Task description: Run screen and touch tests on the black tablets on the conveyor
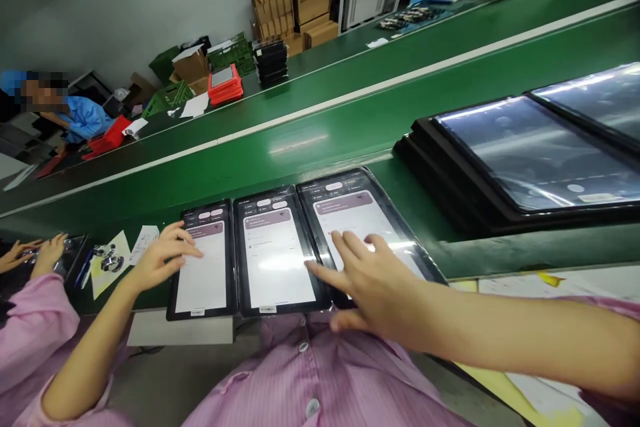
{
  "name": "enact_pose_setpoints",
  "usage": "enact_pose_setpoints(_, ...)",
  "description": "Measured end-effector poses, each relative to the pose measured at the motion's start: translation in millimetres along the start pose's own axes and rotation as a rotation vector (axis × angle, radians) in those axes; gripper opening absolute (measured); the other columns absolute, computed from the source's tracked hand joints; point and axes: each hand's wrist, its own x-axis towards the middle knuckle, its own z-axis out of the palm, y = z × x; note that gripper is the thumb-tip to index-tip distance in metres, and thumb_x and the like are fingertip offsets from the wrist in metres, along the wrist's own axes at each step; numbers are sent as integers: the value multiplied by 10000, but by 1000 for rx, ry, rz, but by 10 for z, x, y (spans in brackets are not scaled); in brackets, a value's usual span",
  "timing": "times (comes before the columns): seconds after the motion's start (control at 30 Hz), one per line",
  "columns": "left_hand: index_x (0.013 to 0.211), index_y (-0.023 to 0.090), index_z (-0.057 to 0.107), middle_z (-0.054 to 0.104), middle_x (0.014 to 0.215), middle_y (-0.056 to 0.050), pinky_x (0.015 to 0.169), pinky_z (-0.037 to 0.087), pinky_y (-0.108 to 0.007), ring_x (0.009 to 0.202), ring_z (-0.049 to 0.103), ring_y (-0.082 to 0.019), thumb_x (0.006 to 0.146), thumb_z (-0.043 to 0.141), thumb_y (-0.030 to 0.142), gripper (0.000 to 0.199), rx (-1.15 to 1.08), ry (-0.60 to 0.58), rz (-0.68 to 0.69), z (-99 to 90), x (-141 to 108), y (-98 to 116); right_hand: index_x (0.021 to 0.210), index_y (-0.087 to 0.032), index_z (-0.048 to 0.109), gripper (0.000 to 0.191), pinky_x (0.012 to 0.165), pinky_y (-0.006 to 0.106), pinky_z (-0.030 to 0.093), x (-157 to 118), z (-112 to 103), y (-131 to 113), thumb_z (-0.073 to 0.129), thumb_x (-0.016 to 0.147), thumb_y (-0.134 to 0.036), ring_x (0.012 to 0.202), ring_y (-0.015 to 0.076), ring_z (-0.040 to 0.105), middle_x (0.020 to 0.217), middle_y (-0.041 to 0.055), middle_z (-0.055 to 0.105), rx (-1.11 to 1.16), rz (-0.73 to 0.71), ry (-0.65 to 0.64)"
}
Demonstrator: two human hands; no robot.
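Hovering or touching, can't tell which; neither hand grips anything. Right hand (370, 283): fingers spread, index pointing left to the right border of the lit area on the middle tablet (273, 253), other fingertips over the right tablet (345, 210), thumb low by the near edge. Middle tablet therefore lies left of that hand, which is nearer to it than the left one. Left hand (163, 257): fingers a bit apart, crossing the left edge of the left tablet (203, 280); most of that screen sits right of and below the fingertips. Three tablets side by side on the green work surface (300, 140), directly before the torso, long axes running away from the person.
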Motion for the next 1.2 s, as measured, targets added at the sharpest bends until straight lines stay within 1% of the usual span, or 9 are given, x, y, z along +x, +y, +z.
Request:
enact_pose_setpoints(0.07,1062,316,788,775,1008,-34,1246,157,-532,1059,629,-251,980,393,649,524,0,-133,65,124,-106,-11,1275,-389,683,846,719,468,402,3,39,-131,557,642,-935,978,388,538,991,209,671,-25,-31,-76)
enact_pose_setpoints(0.13,1151,336,759,765,1082,-30,1240,56,-572,1121,595,-262,993,384,612,491,39,-135,38,224,-67,-63,1279,-391,687,843,695,457,400,170,54,-144,551,650,-935,939,384,543,949,211,670,-17,-1,-142)
enact_pose_setpoints(0.23,1282,305,691,738,1183,-61,1202,0,-641,1218,544,-293,1012,311,526,516,177,95,-152,275,146,-134,1338,-395,653,775,777,496,420,614,51,10,533,747,-880,1032,398,550,1071,208,675,72,91,-182)
enact_pose_setpoints(0.37,1373,216,601,675,1318,-117,1191,106,-637,1321,497,-314,1021,273,452,536,245,378,-313,247,280,3,1401,-311,609,763,911,592,380,981,14,316,444,859,-822,1192,452,488,1256,221,623,113,239,-83)
enact_pose_setpoints(0.57,1260,224,655,715,1229,-85,1104,388,-456,1145,625,-251,1028,382,393,396,110,313,-99,414,-113,385,1428,-316,561,677,932,578,377,490,-30,457,377,936,-743,1173,404,500,1344,202,567,50,161,87)
enact_pose_setpoints(0.73,1387,270,588,678,1336,-68,1216,91,-630,1299,539,-301,1032,359,398,441,174,131,-83,543,-232,390,1418,-282,573,645,951,588,361,252,38,343,413,949,-696,1225,418,470,1441,220,495,62,64,88)
enact_pose_setpoints(0.8,1422,294,559,665,1360,-57,1217,15,-647,1319,528,-309,1040,327,418,463,185,151,-67,498,-228,383,1410,-287,579,617,956,584,360,276,50,294,439,951,-676,1230,415,473,1455,222,482,58,32,66)
enact_pose_setpoints(0.93,1425,284,560,667,1357,-56,1210,240,-545,1292,564,-280,1041,332,407,463,167,286,-4,341,-164,384,1420,-297,579,583,968,590,362,361,61,197,471,959,-638,1249,413,473,1467,240,469,63,1,13)
enact_pose_setpoints(1.2,1409,283,582,584,1461,-85,1202,291,-546,1354,525,-303,1032,406,498,469,304,174,3,337,270,190,1459,-286,529,617,1084,645,277,200,53,259,467,958,-642,1361,404,377,1521,223,419,83,69,22)
